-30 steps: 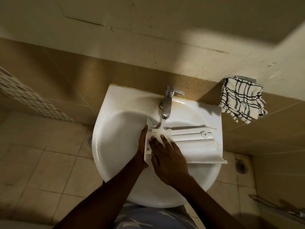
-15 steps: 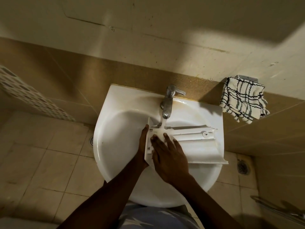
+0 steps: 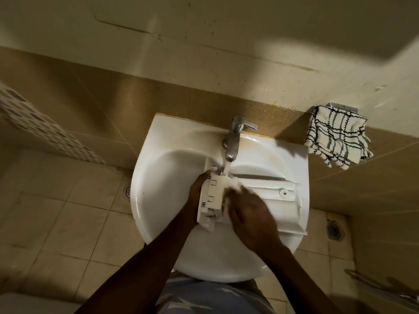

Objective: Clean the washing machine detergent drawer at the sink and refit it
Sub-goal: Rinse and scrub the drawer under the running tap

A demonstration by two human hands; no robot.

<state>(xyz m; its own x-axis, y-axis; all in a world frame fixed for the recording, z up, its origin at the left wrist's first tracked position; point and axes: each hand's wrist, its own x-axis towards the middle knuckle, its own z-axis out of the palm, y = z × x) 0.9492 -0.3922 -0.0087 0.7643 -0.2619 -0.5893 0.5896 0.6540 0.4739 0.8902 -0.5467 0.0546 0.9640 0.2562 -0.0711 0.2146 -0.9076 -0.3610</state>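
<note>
Over sink (image 3: 163, 177), under running tap (image 3: 233, 141): drawer (image 3: 272, 200), laid left to right across the basin. Gripping its left end with left hand (image 3: 196, 191), thumb on the far edge, fingers hidden behind. Resting right hand (image 3: 251, 216) on top of drawer, just right of the left hand, covering the near-left part; blurred, so cannot tell whether fingers flat or curled. Catching the water on drawer's far-left corner, just beyond both hands. Checked towel (image 3: 335, 137) hanging on wall, well right of sink.

White ceramic sink (image 3: 158, 141) carries a chrome lever tap (image 3: 233, 141) at 12 o'clock; a white plastic detergent drawer (image 3: 272, 200) spans the basin from centre to the 3 o'clock rim.
</note>
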